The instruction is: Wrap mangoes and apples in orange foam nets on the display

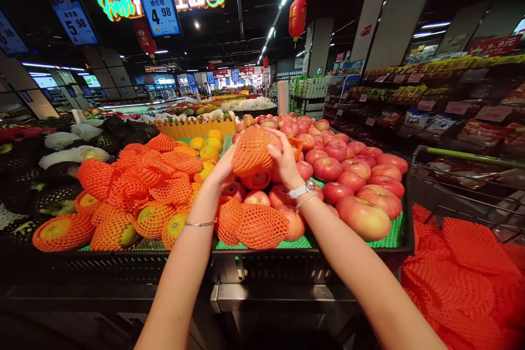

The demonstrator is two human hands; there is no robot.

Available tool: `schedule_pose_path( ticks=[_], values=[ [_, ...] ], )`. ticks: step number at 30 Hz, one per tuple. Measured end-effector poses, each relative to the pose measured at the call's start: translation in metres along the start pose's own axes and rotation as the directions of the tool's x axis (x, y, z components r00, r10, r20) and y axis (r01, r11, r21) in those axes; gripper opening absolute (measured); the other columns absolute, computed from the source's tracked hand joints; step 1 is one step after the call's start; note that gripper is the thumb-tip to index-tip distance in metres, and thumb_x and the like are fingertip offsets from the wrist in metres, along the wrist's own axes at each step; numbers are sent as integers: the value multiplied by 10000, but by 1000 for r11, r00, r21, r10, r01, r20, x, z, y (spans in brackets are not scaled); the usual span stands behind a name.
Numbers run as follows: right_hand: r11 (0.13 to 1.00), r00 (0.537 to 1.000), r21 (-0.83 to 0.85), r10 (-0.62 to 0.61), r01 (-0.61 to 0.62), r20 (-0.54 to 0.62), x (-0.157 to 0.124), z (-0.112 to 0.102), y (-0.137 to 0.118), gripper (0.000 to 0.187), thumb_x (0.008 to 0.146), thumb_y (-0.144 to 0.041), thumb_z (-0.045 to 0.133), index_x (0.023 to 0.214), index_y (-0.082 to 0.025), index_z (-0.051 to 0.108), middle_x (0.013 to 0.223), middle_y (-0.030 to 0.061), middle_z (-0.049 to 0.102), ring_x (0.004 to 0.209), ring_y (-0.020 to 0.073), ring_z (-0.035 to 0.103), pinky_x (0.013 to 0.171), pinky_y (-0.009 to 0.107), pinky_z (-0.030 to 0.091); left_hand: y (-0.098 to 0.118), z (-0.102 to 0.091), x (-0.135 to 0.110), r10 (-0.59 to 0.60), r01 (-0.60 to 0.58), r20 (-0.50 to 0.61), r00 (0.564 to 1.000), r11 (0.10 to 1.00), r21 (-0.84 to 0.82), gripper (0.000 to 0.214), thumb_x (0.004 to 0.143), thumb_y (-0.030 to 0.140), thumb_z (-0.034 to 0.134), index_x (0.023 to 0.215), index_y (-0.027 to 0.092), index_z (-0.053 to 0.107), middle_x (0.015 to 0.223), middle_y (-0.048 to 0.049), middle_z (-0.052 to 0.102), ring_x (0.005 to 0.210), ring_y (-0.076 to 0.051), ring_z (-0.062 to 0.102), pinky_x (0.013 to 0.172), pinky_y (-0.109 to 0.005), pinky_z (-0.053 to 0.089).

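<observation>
Head view shows me holding a round fruit in an orange foam-mesh sleeve with both hands; my left hand cups its left side and my right hand closes on its right side, the thumb bent toward the near face; the fingers are spread about as wide as the fruit itself (most of the left ones are hidden behind it, so I cannot tell exactly how they lie). I judge the fruit, probably an apple, to be firm and of modest weight, easy to bruise if pressed hard; the mesh should be soft and springy, kind to the skin yet apt to slide over it; the flanks at the widest part look the best place to hold, with sleeve and fruit pressed lightly together. It lies directly between my palms, raised over the near part of a heap of glossy red-and-yellow apples; just below, near the rim of a black plastic display tray, rests another fruit in orange foam mesh.
</observation>
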State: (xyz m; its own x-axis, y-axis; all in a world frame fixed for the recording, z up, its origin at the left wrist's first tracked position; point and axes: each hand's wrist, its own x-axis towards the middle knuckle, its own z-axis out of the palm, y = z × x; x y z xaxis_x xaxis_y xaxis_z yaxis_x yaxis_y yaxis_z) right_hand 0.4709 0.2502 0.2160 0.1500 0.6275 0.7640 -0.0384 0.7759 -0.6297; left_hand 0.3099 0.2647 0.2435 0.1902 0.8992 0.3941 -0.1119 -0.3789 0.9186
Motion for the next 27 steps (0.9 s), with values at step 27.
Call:
schedule_pose_path(
  ticks=[27],
  values=[
    [302, 608, -546, -175, 782, 774, -7, -7, -5, 510, 840, -321, 662, 1338, -330, 550, 1521, 95, 401, 1374, 340, 336, 1041, 559, 372, 7, -19, -10, 365, -351, 145, 920, 598, 720, 118, 916, 312, 475, 878, 218, 535, 926, -53, 595, 891, -220, 571, 889, -400, 476]
  ],
)
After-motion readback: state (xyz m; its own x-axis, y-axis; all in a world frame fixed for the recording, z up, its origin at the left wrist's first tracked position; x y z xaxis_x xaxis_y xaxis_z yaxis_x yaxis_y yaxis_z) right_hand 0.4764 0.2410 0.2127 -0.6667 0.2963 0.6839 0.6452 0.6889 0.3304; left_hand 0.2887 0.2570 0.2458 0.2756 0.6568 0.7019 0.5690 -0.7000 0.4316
